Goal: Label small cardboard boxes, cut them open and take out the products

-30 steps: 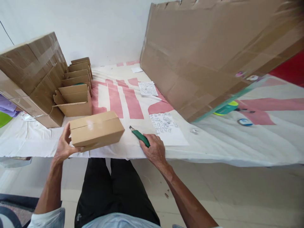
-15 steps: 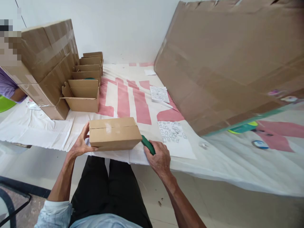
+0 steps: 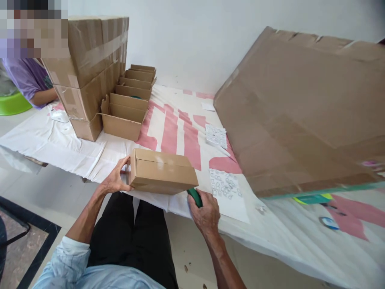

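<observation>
A closed cardboard box (image 3: pixel 164 170) lies near the front edge of the cloth-covered table, its lid seam facing up with a shiny patch of tape on it. My left hand (image 3: pixel 118 176) grips the left end, thumb low at the front corner and fingers at the back corner. Past the box's right end, my right hand (image 3: pixel 206 208) is wrapped around a dark green handle (image 3: pixel 195 197). The handle's far end sits at the box's lower right corner, so I cannot see what kind of tool it is.
Several open cartons (image 3: pixel 123 122) stand in a row beside a taped stack of large boxes (image 3: pixel 90 76). A big cardboard sheet (image 3: pixel 300 112) leans at the right. Printed sheets (image 3: pixel 227 188) and a tape roll (image 3: pixel 329 223) lie on the table. A person in purple (image 3: pixel 28 82) is at far left.
My view has swung left, so the scene appears shifted right. Both hands keep their hold, and the box is turned slightly, its right end nearer me.
</observation>
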Demonstrator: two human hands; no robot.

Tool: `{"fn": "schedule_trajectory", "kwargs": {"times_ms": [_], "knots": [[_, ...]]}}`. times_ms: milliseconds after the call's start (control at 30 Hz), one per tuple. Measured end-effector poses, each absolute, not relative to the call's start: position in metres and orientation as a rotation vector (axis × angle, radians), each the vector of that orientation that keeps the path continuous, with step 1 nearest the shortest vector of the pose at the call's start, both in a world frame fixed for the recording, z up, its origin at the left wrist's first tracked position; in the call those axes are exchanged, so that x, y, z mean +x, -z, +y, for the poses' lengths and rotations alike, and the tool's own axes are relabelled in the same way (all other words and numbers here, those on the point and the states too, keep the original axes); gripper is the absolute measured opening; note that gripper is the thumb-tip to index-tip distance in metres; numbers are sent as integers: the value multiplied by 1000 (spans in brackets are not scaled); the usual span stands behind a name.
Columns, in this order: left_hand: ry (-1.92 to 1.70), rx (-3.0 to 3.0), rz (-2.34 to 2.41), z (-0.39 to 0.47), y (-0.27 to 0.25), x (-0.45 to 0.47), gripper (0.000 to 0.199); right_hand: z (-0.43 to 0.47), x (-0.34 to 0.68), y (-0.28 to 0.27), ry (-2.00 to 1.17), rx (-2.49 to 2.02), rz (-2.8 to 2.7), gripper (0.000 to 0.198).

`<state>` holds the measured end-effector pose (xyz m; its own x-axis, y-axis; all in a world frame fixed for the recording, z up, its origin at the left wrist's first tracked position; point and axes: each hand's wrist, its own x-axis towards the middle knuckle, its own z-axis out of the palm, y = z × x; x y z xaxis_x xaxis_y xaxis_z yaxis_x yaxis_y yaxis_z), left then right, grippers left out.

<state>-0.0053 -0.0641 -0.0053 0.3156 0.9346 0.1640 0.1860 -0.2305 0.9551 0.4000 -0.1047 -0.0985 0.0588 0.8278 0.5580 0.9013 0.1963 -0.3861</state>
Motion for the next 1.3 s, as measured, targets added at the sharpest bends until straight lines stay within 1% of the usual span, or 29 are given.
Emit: {"fn": "schedule_trajectory", "kwargs": {"times_ms": [233,333,433,533,600,667,767,900,1033,1300], "knots": [[-1114,1707,1007,-73,-6,5,128,-108,407,95,60,-1592,-1805,36],[-1155,1784,1011,-75,-18,2,127,-106,404,78,45,-1586,-1755,38],[-1179,1868,1029,-79,-33,2,125,-100,389,35,25,-1541,-1631,37],[-1182,1962,1069,-83,-46,8,122,-96,360,-33,56,-1412,-1613,30],[-1184,2003,1085,-86,-53,14,120,-96,335,-81,130,-1242,-1729,25],[-1184,2020,1098,-88,-58,21,119,-97,310,-122,202,-1071,-1874,24],[-1193,2022,1126,-92,-64,32,120,-97,278,-158,246,-897,-2135,26],[-1229,2027,1139,-97,-72,46,117,-88,255,-164,401,-842,-2404,24],[-1238,2028,1143,-99,-76,55,115,-79,256,-158,606,-903,-2489,24],[-1237,2010,1180,-100,-76,63,115,-77,258,-156,623,-912,-2551,28]]}}
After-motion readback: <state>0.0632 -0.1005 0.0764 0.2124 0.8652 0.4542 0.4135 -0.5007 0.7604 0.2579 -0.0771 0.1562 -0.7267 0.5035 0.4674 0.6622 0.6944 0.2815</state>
